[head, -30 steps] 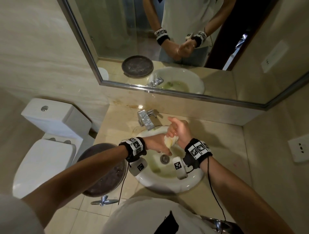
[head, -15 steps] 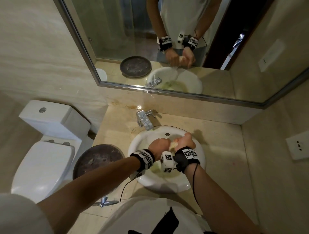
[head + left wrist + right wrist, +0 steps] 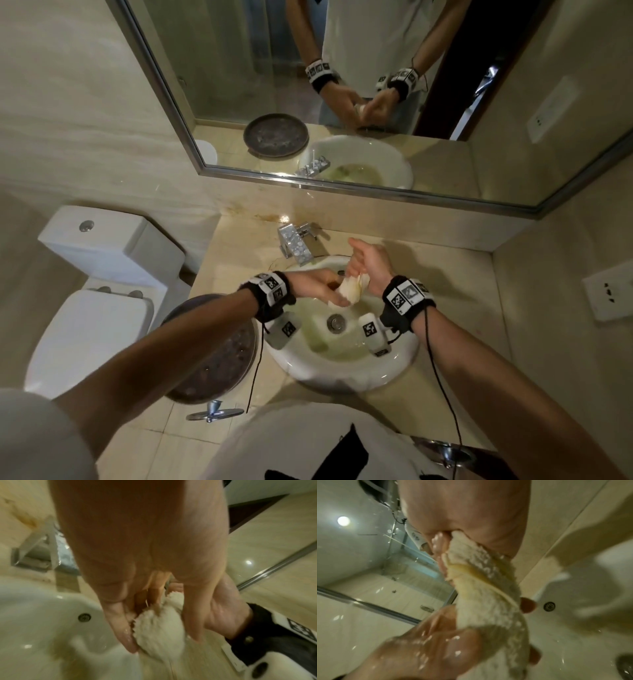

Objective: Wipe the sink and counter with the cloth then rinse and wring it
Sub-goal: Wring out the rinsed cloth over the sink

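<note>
A wet cream cloth (image 3: pixel 350 289), rolled into a twisted rope, hangs between both hands above the white sink (image 3: pixel 400 370). My right hand (image 3: pixel 368 262) grips its upper end near the back rim, thumb side up. My left hand (image 3: pixel 325 286) wraps round its lower end, over the drain (image 3: pixel 335 322). In the left wrist view the fingers (image 3: pixel 120 628) curl round the cloth (image 3: pixel 159 631). In the right wrist view the cloth (image 3: pixel 488 595) runs from my right palm down into the wet left hand (image 3: pixel 436 642). Cloudy water lies in the basin.
A chrome faucet (image 3: pixel 294 245) stands at the sink's back left on the beige counter (image 3: pixel 462 308). A dark round dish (image 3: pixel 219 359) sits left of the sink, under my left forearm. A toilet (image 3: pixel 89 325) is further left. A mirror (image 3: pixel 342 85) covers the wall behind.
Half a second ago both fists were low in the basin side by side on the cloth. Now the right hand has risen toward the back rim and the cloth stretches between the hands.
</note>
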A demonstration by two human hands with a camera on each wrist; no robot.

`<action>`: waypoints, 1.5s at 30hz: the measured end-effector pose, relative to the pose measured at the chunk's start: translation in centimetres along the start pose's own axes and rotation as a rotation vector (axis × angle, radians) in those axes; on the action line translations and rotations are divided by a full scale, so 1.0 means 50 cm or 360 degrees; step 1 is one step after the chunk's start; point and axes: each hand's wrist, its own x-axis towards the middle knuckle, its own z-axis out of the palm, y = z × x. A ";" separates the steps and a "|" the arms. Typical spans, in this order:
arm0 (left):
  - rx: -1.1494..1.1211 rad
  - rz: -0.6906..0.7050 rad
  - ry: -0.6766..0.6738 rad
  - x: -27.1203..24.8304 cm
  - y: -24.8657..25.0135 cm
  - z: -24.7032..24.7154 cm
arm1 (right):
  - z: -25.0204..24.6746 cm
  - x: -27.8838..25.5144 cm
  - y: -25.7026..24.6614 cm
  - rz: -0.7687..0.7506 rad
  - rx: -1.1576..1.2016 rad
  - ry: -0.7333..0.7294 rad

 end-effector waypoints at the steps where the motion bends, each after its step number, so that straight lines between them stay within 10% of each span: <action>1: 0.0025 0.0024 -0.0031 -0.009 0.009 -0.014 | 0.004 -0.003 -0.007 -0.0040 0.0008 -0.0114; 10: -0.0770 0.0304 -0.0220 -0.021 0.035 0.014 | 0.038 -0.006 -0.063 -0.0188 0.0327 -0.0690; 23: 0.0271 -0.0241 0.0730 0.032 0.038 0.049 | 0.034 0.017 0.014 -0.0019 0.0491 0.0213; 32: 0.0930 -0.0152 0.0890 0.057 -0.023 0.080 | 0.043 0.027 0.066 0.0426 0.0639 0.1037; 36: 0.1146 -0.0101 0.0907 0.058 -0.053 0.092 | 0.023 0.011 0.107 0.0560 0.0295 0.0925; 45: 0.1109 -0.0245 0.0805 0.063 -0.038 0.103 | -0.029 -0.016 0.159 0.0048 -0.1549 0.0345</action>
